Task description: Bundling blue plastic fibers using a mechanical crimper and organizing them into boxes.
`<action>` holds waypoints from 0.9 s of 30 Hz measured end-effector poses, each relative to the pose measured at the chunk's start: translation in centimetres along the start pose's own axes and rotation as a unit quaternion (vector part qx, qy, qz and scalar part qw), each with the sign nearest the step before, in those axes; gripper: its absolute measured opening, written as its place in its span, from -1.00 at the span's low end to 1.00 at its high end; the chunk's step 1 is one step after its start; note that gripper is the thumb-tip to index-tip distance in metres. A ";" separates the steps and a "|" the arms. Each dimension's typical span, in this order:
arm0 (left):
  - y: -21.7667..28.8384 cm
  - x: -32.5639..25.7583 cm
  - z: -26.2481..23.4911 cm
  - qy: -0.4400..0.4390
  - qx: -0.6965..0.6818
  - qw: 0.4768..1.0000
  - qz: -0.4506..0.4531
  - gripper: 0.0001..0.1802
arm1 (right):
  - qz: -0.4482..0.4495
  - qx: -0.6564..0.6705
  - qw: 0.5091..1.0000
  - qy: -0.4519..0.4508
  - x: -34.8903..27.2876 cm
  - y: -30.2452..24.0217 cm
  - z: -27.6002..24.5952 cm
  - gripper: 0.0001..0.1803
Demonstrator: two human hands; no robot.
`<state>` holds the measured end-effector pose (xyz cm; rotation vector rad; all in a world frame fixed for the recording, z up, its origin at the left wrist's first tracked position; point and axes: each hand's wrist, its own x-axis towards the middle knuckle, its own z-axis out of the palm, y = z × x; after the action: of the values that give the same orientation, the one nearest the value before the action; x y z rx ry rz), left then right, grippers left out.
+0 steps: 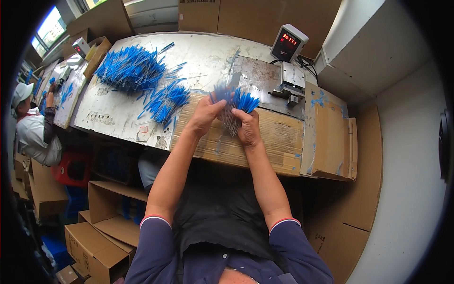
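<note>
Over the table's front part, I hold up thin metal-looking wires with blue ends in both hands. My left hand (204, 116) is closed on one bunch, whose blue ends are smeared by motion. Close beside it, my right hand (248, 127) grips another bunch of the blue-ended wires (245, 102), thumb across them, blue ends up. The bare ends hang together between my palms, so where one bunch stops is hard to see. To the left lie a large heap of the same wires (130, 68) and a smaller pile (168, 100).
Cardboard (279, 137) covers the table's front edge below my hands. A small metal machine (291, 80) stands right of them, behind it a counter box with red digits (287, 43). Cartons (101, 244) stand on the floor at left. A co-worker (35, 125) sits at far left.
</note>
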<state>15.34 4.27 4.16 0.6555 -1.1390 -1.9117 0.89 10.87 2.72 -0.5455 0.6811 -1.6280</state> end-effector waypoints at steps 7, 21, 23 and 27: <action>-0.3 0.3 -0.8 -0.027 -0.007 1.000 -0.003 -0.56 | 0.016 0.023 1.000 0.004 0.3 0.0 -0.2 -0.64; -0.4 0.1 0.6 0.012 -0.066 0.996 -0.050 -0.65 | 0.082 -0.014 0.995 -0.057 0.5 -0.8 -0.7 -0.67; -0.4 0.2 0.7 0.009 -0.051 0.998 -0.031 -0.62 | 0.094 0.003 0.994 -0.056 0.4 -1.0 -0.3 -0.67; 0.1 0.4 0.9 0.022 0.082 0.996 -0.008 -0.40 | 0.092 -0.017 0.994 -0.056 0.2 -1.3 -0.1 -0.68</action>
<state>14.51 4.35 4.65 0.7950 -1.2756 -1.8213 -0.12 10.84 3.53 -0.5768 0.6584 -1.4050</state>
